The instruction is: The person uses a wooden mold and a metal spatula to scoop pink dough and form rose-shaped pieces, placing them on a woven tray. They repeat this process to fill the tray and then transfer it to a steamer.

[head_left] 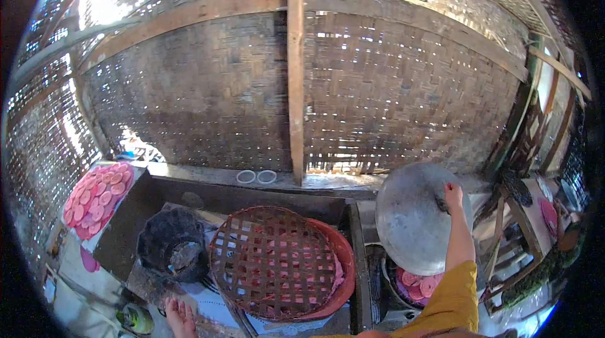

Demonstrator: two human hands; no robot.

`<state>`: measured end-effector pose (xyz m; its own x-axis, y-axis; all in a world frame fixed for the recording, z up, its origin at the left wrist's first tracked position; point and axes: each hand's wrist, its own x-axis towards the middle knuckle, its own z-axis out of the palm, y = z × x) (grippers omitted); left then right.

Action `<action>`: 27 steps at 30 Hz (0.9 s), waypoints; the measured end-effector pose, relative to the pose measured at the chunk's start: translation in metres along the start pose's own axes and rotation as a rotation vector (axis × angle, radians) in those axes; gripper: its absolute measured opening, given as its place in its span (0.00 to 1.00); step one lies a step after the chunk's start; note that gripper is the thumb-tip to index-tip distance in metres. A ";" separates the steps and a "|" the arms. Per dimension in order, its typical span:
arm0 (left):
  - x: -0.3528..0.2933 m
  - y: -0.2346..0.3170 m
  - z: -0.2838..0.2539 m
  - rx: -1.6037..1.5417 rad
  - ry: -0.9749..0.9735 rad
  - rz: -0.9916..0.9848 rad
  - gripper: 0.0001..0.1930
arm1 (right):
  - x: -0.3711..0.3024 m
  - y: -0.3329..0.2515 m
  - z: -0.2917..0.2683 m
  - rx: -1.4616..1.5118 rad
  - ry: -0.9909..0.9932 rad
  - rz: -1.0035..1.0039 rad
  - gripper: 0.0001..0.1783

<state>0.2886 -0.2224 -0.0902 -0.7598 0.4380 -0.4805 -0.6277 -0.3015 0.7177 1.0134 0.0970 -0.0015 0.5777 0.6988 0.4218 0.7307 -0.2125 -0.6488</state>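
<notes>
My right hand (452, 194) grips the handle of a large round grey metal lid (406, 224), held tilted up on its edge. Below it, partly covered by the lid and my sleeve, a pan on the stove holds flat pink discs (421, 287). My left hand (181, 317) is low at the front, palm up with fingers apart, and nothing lies in it. Closest to that hand are a dark plastic bucket (154, 240) and a round open-weave basket (271, 256). The basket rests over a red basin (343, 256), with pink pieces showing through its gaps.
At the far left, a tray (88, 244) is spread with many pink discs. Two white rings (266, 176) lie on the ledge below the woven bamboo wall (403, 86). A wooden post (296, 73) stands at the back. Wooden frames (529, 243) crowd the right side.
</notes>
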 end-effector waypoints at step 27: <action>-0.060 0.019 -0.154 -0.283 0.423 0.246 0.24 | 0.033 -0.139 0.325 -0.638 -0.355 -0.830 0.20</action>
<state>0.2961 -0.3851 -0.1249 -0.8546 -0.0338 -0.5182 -0.4002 -0.5930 0.6987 0.8126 0.3710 -0.1030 -0.2418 0.9218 0.3029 0.9553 0.1713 0.2411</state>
